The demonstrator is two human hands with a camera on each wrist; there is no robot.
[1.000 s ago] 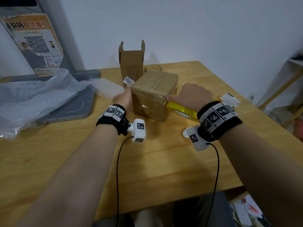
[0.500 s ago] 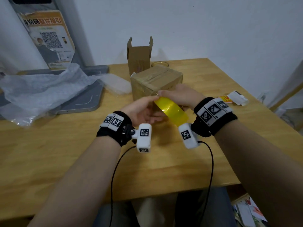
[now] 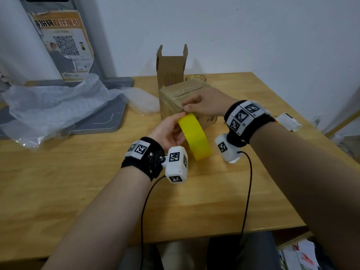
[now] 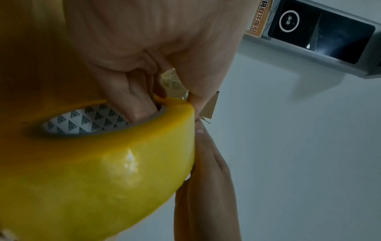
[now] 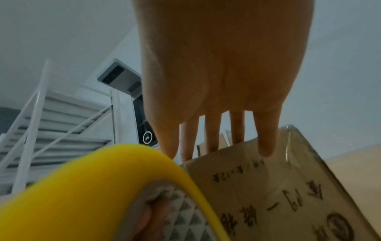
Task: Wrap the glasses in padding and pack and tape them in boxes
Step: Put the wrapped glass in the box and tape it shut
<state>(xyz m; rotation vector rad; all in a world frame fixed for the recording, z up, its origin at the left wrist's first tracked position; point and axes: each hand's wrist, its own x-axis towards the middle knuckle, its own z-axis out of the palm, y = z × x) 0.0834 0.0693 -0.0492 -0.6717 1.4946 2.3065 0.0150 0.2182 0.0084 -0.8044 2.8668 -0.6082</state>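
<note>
Lifted off the table, glossy yellow tape roll (image 3: pixel 194 139) hangs on left fingers (image 4: pixel 136 104); right fingers (image 5: pixel 266 138) flat on cardboard box (image 3: pixel 175 98).

A plain indoor room, likely an office or lobby corner: a bare wooden table (image 3: pixel 58 191) stands against a white wall (image 3: pixel 253 36), a grey freestanding kiosk (image 3: pixel 64 45) carries a QR-code notice (image 3: pixel 66 44), and a white staircase (image 5: pixel 51 130) rises nearby
</note>
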